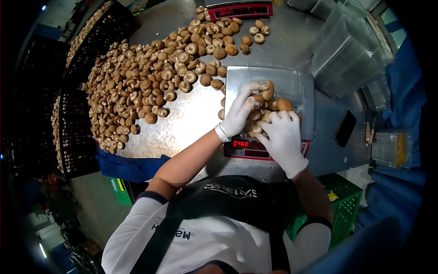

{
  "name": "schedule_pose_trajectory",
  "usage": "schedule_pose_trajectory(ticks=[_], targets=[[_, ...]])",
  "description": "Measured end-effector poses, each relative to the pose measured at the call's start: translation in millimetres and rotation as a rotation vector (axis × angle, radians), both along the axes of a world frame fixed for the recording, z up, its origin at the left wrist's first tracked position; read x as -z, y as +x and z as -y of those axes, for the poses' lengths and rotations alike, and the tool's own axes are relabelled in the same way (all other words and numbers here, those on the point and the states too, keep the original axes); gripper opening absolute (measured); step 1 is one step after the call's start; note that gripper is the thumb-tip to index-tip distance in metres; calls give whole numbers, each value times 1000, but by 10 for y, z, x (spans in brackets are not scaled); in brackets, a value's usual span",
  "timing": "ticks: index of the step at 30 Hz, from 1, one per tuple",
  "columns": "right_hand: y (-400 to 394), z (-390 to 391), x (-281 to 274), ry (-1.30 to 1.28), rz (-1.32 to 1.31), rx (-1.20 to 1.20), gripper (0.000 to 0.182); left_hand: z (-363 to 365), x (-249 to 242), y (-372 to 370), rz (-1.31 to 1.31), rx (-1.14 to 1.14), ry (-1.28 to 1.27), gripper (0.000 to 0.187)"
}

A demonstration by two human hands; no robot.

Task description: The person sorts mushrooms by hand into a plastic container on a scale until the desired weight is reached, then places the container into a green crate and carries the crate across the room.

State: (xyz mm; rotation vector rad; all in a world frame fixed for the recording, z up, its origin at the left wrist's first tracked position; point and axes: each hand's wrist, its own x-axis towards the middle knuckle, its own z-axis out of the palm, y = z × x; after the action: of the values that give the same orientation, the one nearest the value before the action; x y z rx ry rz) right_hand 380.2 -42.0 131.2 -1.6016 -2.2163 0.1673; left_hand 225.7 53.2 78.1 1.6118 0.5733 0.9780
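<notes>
Red-framed scale (308, 98) with a metal plate reads 0.460. A clear plastic tray, only partly visible, appears to lie on it beneath a small heap of brown mushrooms (284, 104). My left hand (242, 109), in a white glove, curls from the left side, its fingertips against an upright mushroom (268, 90). From the right, my gloved right hand (285, 139) bends its fingers over the front of the heap, thumb and fingers around mushrooms there. Both palms face down, so part of the heap is hidden.
A broad pile of loose mushrooms (146, 84) covers the table's left side. Behind stands a second red scale (239, 10). Stacked clear trays (344, 50) and a phone (345, 128) are at right. Black crates (77, 130) stand left; a green crate (349, 196) sits below the table.
</notes>
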Motion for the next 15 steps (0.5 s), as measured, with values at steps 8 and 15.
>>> schedule_pose_trajectory(ticks=[8,15], targets=[[-173,-198,285,-112,214,-48,17,41,39,-25,112,-87,-135,52],[-128,-196,280,-112,-9,-28,8,14,58,35,183,-152,-241,49]])
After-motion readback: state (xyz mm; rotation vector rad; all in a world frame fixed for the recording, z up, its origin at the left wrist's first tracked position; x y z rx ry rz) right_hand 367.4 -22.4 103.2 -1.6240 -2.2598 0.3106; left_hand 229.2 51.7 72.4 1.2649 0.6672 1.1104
